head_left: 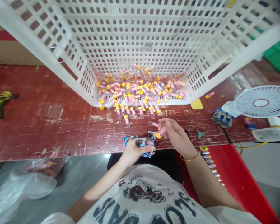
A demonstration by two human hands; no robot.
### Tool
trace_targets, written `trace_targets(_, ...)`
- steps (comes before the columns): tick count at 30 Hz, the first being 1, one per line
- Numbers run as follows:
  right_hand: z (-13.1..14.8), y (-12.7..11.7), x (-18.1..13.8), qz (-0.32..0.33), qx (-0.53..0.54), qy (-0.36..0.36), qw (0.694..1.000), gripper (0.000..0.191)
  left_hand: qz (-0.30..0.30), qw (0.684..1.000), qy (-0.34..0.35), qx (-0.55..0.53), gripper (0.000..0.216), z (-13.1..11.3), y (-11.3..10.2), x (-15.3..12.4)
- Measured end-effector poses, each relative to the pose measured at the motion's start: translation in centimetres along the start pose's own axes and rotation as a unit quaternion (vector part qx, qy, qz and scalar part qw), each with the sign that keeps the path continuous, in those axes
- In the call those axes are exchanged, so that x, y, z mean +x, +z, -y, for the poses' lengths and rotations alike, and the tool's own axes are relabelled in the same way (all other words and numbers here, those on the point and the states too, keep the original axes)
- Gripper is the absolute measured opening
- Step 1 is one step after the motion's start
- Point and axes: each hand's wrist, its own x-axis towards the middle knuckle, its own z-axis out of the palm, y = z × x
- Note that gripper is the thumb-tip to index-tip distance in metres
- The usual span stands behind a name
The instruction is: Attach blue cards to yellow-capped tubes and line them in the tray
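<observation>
My left hand (133, 151) is closed around some small blue and dark printed packets (142, 142) at the table's front edge. Its thumb lies across them. In my right hand (176, 135), thumb and fingers pinch a small clear tube with a yellow cap (161, 132) and pink contents. A second pink-filled tube (153, 123) shows at the fingertips, partly hidden by them. Beyond both hands, many similar tubes (141, 112) lie loose on the table and spill from a white plastic basket (140, 40) tipped toward me.
On the right are a white fan (261, 102), a bundle of blue packets (222, 117), a yellow card (196, 104) and a teal clip (200, 134). Bananas (0, 104) lie at left. A red tray (238, 177) with packed strips stands below the table at right.
</observation>
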Motion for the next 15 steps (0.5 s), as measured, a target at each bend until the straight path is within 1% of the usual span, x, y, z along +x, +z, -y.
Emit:
trace_targets(2,0.2,0.0,0.2,0.034,0.016,-0.022,0.999,0.035,-0.001,1.000,0.007,0.010,0.030,0.0,0.0,0.0)
trace_targets(5,0.0,0.2,0.6,0.027,0.049,-0.035,0.998,0.033,0.001,1.000,0.013,0.021,0.030,-0.1,0.0,0.1)
trace_targets(7,-0.4,0.2,0.7,0.022,0.065,-0.011,0.998,0.030,0.000,0.999,0.026,0.030,0.029,0.0,-0.2,0.2)
trace_targets(9,-0.6,0.0,0.7,0.028,0.058,0.019,0.998,0.029,0.000,0.998,0.053,0.040,0.028,0.0,-0.3,0.3)
trace_targets(11,-0.4,-0.4,0.6,0.029,0.006,0.025,0.999,0.027,-0.002,0.995,0.089,0.054,0.025,0.0,-0.4,0.4)
trace_targets(12,-0.1,-0.6,0.5,0.026,-0.031,0.016,0.999,0.025,-0.006,0.993,0.102,0.061,0.024,-0.1,-0.4,0.4)
trace_targets(15,1.1,-1.3,0.5,0.036,-0.142,-0.040,0.988,0.020,-0.019,0.990,0.120,0.076,0.024,-0.3,-0.4,0.5)
